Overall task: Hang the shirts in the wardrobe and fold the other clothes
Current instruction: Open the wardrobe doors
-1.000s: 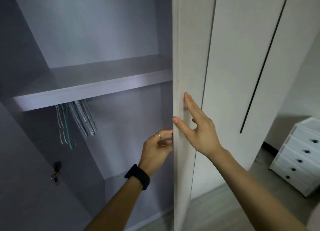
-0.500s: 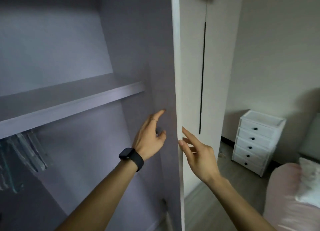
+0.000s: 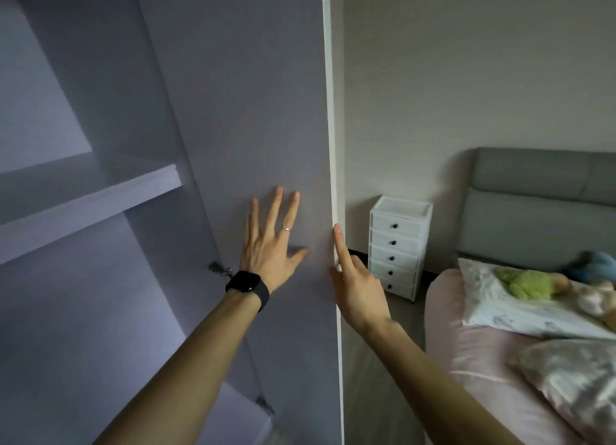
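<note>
The wardrobe door (image 3: pixel 253 118) stands swung wide open, its grey inner face toward me and its white edge running down the middle of the view. My left hand (image 3: pixel 271 244), with a black watch and a ring, presses flat with spread fingers on that inner face. My right hand (image 3: pixel 355 283) rests against the door's white edge, index finger straight up along it. The wardrobe interior (image 3: pixel 83 278) on the left shows one shelf (image 3: pixel 90 194). No shirts or hangers are in view.
A white chest of drawers (image 3: pixel 398 244) stands against the wall beyond the door. A bed (image 3: pixel 473 371) with pink sheet, grey headboard (image 3: pixel 540 194), pillows and a green soft toy (image 3: pixel 526 284) fills the right side. Door hinges (image 3: pixel 218 268) sit at the wardrobe's side panel.
The door has swung further open to the right. My left hand went from gripping the edge to pressing flat on the inner face. The view turned right; the hangers left the frame.
</note>
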